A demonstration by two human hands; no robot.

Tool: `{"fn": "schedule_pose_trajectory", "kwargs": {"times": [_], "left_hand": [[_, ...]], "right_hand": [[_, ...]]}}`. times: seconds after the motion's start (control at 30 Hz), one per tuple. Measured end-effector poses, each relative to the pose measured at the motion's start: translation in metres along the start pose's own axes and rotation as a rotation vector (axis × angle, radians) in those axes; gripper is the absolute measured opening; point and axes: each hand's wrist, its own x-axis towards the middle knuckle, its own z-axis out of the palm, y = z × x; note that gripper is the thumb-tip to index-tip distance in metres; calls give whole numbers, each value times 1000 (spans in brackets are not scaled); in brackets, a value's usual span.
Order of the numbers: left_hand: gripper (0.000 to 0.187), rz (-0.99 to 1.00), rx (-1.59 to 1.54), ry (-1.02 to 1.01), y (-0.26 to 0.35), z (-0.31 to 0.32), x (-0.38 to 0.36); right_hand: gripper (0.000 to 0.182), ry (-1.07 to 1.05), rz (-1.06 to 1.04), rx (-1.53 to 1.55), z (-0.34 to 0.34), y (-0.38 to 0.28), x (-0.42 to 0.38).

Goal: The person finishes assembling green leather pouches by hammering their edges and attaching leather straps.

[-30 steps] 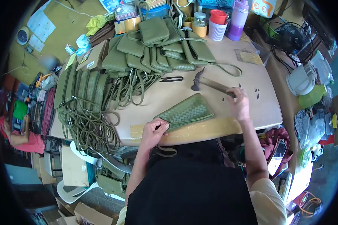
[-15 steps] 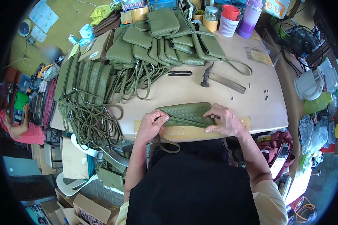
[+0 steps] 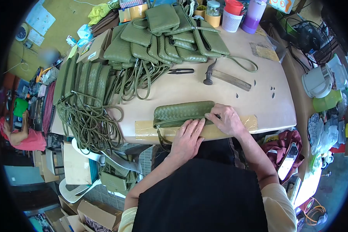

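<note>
A green woven-pattern zip pouch [image 3: 183, 110] lies at the table's front edge, its zipper side toward me and a strap hanging from its left end. My left hand [image 3: 186, 141] rests with fingers stretched along the pouch's lower edge near the zipper. At the pouch's right end, my right hand [image 3: 226, 119] pinches the corner between thumb and fingers. Beyond the pouch lie a hammer [image 3: 230, 80] with a wooden handle and a pair of black thread snips [image 3: 181, 71].
Stacked green pouches [image 3: 162, 42] fill the back of the table. More pouches [image 3: 89, 83] with tangled straps [image 3: 92, 121] stand at the left. A purple bottle [image 3: 254, 15] and a white cup [image 3: 232, 22] stand at the back right. Another person [image 3: 29, 133] is at far left.
My left hand has left the pouch's left end and moved right, onto its lower edge. The pouch has shifted slightly left, while my right hand stays at its right end.
</note>
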Motion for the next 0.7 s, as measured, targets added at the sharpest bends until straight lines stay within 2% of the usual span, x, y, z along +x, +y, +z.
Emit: {"fn": "schedule_pose_trajectory", "kwargs": {"times": [0.03,0.1,0.13,0.2,0.23,0.3,0.33,0.4,0.53,0.6,0.7], "left_hand": [[63,-17,0,-16,-1,2,-1],[62,-13,-13,-20,-2,2,-2],[62,-11,-24,-27,-3,2,-2],[61,-5,-50,-16,-4,2,-3],[60,0,-72,-3,-5,2,-2],[59,-1,-82,5,-5,3,-3],[59,-7,-87,15,-5,3,-2],[58,-13,-88,9,-4,2,-2],[58,-38,-81,7,-4,3,-1],[57,-40,-104,14,-6,3,-1],[58,-61,-66,5,-2,-3,-5]], "right_hand": [[18,0,3,-3,-3,1,0],[17,-129,255,414,-12,7,4],[17,-125,256,411,-17,15,4],[17,20,70,503,-26,26,1],[17,24,74,500,-29,24,-1],[19,-12,330,743,-39,14,-5],[19,-10,331,741,-40,13,-5],[20,-223,230,633,-40,10,-4],[21,-222,81,592,-20,-19,-3],[21,-116,-314,78,-9,-22,-3],[19,-91,-320,50,-7,-16,-8]]}}
